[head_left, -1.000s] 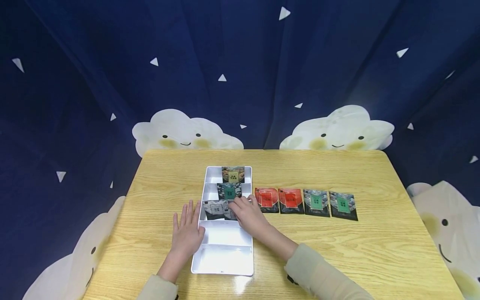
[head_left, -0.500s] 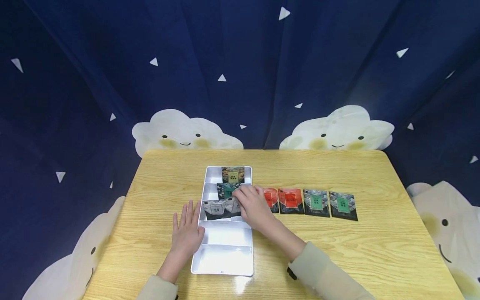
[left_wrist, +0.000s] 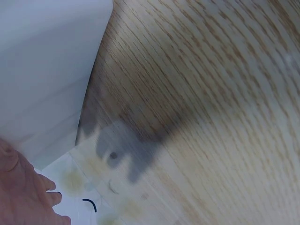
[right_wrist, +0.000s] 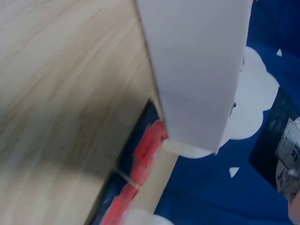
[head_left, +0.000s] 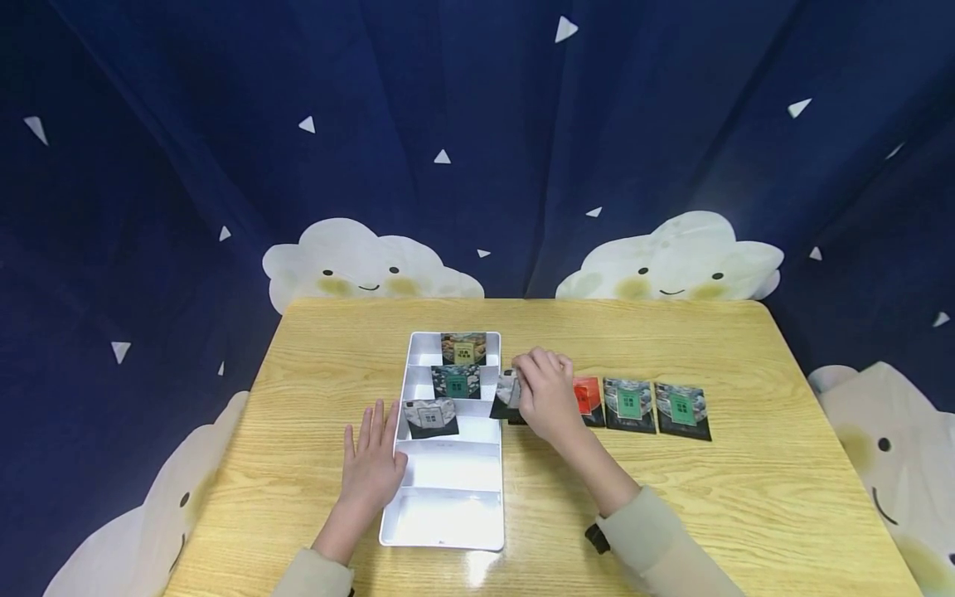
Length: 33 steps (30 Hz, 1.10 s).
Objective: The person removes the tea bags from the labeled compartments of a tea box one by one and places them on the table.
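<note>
A grey-and-black sachet [head_left: 507, 393] is pinched in my right hand [head_left: 550, 398], just past the right rim of the white compartment tray [head_left: 448, 518]. The right wrist view shows this sachet [right_wrist: 281, 145] at its right edge, beside the fingers. My left hand [head_left: 375, 464] lies with spread fingers along the tray's left side, thumb at the rim; in the left wrist view that hand [left_wrist: 26, 192] is against the white wall. Inside the tray, a brown-and-gold sachet [head_left: 463, 349], a dark green sachet [head_left: 457, 382] and another grey sachet [head_left: 431, 419] lean in separate compartments, from the far end nearer.
To the right of the tray runs a row on the wooden table [head_left: 746, 514]: red sachets [head_left: 589, 398], partly behind my right hand, then a green-labelled sachet [head_left: 629, 405] and a second green-labelled sachet [head_left: 682, 410]. A dark blue curtain [head_left: 507, 124] with cloud prints hangs behind.
My right hand has lifted one grey sachet out of the third compartment and carried it right, over the tray's rim toward the red sachets. The left hand has stayed put.
</note>
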### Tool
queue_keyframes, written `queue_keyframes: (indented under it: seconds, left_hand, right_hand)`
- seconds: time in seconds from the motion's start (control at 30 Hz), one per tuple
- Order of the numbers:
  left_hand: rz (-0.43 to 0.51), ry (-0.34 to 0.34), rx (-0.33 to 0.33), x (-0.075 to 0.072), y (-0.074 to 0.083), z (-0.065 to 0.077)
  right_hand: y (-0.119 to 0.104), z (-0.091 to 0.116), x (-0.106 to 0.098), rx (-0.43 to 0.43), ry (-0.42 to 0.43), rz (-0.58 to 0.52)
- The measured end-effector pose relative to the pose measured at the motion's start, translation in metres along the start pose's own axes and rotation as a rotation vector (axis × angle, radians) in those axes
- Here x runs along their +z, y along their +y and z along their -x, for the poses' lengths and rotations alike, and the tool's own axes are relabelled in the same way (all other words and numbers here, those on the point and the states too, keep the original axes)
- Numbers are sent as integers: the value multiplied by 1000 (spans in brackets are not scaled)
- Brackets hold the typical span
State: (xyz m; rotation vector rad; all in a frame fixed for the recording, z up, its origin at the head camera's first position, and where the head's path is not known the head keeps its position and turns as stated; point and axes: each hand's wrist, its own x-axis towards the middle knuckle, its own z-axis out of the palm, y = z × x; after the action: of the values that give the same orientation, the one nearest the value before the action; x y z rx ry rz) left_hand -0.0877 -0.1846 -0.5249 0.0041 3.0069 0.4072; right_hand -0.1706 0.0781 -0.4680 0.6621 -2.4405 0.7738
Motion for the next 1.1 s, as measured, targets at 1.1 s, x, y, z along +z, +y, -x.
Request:
queue_keyframes:
  seconds: [1.1]
  left_hand:
    - [-11,6,1,2,-2,0]
  right_hand:
    - [42,103,63,51,-267,255]
